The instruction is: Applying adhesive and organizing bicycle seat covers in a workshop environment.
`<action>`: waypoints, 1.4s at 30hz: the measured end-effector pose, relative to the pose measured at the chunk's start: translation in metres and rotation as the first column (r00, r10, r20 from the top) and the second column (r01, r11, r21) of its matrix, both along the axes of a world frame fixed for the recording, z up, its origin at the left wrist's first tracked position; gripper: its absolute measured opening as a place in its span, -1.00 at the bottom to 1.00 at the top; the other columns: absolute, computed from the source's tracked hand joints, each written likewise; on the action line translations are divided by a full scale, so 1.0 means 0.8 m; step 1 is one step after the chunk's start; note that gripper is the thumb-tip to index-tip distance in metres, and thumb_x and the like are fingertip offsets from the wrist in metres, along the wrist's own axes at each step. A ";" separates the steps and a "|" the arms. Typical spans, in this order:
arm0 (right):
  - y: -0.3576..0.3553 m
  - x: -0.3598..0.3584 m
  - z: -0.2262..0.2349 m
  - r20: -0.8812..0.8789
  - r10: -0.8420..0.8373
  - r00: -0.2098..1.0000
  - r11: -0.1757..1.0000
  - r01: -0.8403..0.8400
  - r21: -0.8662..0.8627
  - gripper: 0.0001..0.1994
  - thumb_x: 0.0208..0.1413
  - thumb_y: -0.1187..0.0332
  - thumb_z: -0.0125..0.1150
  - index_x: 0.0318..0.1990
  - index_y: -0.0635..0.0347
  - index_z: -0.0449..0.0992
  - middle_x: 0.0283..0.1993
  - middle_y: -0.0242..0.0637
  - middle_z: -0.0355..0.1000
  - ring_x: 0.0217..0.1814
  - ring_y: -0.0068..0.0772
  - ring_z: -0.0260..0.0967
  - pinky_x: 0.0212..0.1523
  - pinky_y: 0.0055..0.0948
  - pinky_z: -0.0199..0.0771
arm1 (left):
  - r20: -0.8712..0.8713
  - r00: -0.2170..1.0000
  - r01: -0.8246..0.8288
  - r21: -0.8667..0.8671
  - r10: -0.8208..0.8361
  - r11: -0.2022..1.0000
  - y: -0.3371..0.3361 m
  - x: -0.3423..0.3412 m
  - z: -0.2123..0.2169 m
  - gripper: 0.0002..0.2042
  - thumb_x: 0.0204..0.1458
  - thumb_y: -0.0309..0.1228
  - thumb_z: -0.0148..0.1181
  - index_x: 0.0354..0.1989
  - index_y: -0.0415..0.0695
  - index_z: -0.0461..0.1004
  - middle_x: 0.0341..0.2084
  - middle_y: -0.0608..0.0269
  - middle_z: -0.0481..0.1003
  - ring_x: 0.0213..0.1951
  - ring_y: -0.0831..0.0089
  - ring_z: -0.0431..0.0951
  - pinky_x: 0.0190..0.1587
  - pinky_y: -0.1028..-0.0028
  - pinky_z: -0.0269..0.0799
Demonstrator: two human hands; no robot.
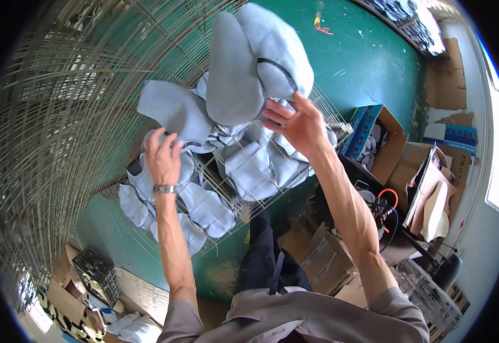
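Note:
A wire rack (49, 114) stands in front of me, and several pale blue-grey shoe uppers (255, 166) lie piled on one of its shelves. My left hand (162, 157), with a metal watch on its wrist, grips one pale upper (172, 108) at the pile's left side. My right hand (298, 123) is raised with fingers spread and touches the lower edge of a tall bundle of pale uppers (249, 63) that rises above the shelf. Whether the right hand grips that bundle is not visible.
The floor (369, 63) is green. To the right stand an open blue-sided cardboard box (375, 140), more cartons (432, 177) and an orange-handled tool (387, 197). A black crate (92, 268) and boxes sit at the lower left. Dark pieces lie piled at the upper right.

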State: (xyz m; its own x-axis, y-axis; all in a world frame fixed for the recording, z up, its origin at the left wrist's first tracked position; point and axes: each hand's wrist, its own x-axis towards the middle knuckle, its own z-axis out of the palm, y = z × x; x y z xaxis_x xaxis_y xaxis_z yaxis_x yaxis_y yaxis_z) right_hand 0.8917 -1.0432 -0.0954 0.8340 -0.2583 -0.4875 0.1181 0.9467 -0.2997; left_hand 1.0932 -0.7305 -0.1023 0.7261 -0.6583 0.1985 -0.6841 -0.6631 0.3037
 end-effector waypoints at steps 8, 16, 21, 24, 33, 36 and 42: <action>-0.037 0.070 -0.241 -0.816 0.015 0.578 0.877 -0.400 -0.268 -0.25 0.08 -0.22 0.37 0.20 0.24 0.44 0.06 -0.05 0.55 0.11 -0.04 0.52 0.11 0.06 0.48 | -0.119 0.992 0.005 0.267 0.028 0.964 -0.018 0.008 -0.228 -0.73 -0.06 -0.34 0.46 -0.14 0.07 0.66 -0.05 0.24 0.42 0.08 0.18 0.37 0.13 0.11 0.32; -0.031 0.004 -0.270 -0.577 0.026 0.816 0.918 -0.249 -0.310 -0.61 0.22 -0.02 0.28 -0.12 0.17 0.55 -0.29 -0.34 0.53 -0.26 -0.40 0.51 -0.24 -0.26 0.58 | -0.213 0.974 -0.049 0.147 0.080 0.988 0.005 0.010 -0.253 -0.67 -0.02 -0.33 0.39 -0.03 0.05 0.60 -0.07 0.18 0.45 0.05 0.07 0.43 0.11 0.06 0.34; -0.016 -0.004 -0.248 -0.566 -0.131 0.814 0.968 -0.018 -0.250 -0.40 0.17 0.50 0.22 0.35 0.36 0.18 -0.10 -0.12 0.58 -0.26 -0.26 0.56 -0.23 -0.14 0.68 | -0.398 0.870 -0.257 0.139 0.291 0.956 0.029 0.021 -0.285 -0.53 -0.19 -0.35 0.50 0.01 -0.02 0.63 -0.18 0.14 0.54 -0.11 0.14 0.54 -0.01 0.20 0.51; -0.020 -0.024 -0.228 -0.541 -0.140 0.829 0.963 -0.013 -0.269 -0.08 0.12 0.53 0.26 0.53 0.37 -0.22 -0.06 -0.09 0.58 -0.25 -0.25 0.58 -0.22 -0.18 0.68 | -0.526 0.751 -0.422 0.083 0.399 0.903 0.018 0.016 -0.282 -0.34 -0.21 -0.41 0.53 0.20 -0.01 0.51 -0.19 0.17 0.56 -0.12 0.18 0.57 -0.01 0.25 0.54; 0.124 -0.205 -0.185 -0.596 -0.051 0.801 0.993 -0.022 -0.114 -0.24 0.19 0.52 0.11 0.51 0.38 -0.10 -0.13 -0.12 0.60 -0.33 -0.28 0.55 -0.31 -0.23 0.64 | -0.716 0.347 -0.935 -0.319 0.605 0.157 0.020 0.053 -0.279 -0.39 0.00 -0.52 0.09 0.34 -0.06 0.30 0.03 -0.02 0.54 0.04 0.10 0.57 0.05 0.17 0.50; 0.170 -0.359 -0.192 -0.672 -0.078 0.737 0.996 0.079 -0.029 -0.19 0.18 0.56 0.18 0.52 0.37 -0.12 -0.17 -0.13 0.59 -0.36 -0.30 0.56 -0.32 -0.24 0.66 | -0.677 0.380 -0.921 -0.212 0.631 0.327 -0.026 -0.042 -0.303 -0.69 0.07 -0.25 0.12 -0.08 -0.15 0.50 -0.17 0.03 0.54 -0.13 0.14 0.51 -0.07 0.18 0.46; 0.311 -0.539 -0.143 -0.761 -0.112 0.639 0.986 0.166 -0.005 -0.32 0.22 0.55 0.12 0.47 0.37 0.02 -0.20 -0.11 0.60 -0.38 -0.31 0.59 -0.34 -0.28 0.70 | -0.566 0.691 -0.702 -0.378 0.450 0.603 -0.030 -0.158 -0.259 -0.73 0.01 -0.47 0.18 -0.09 -0.25 0.52 -0.20 0.08 0.57 -0.20 0.22 0.58 -0.09 0.24 0.54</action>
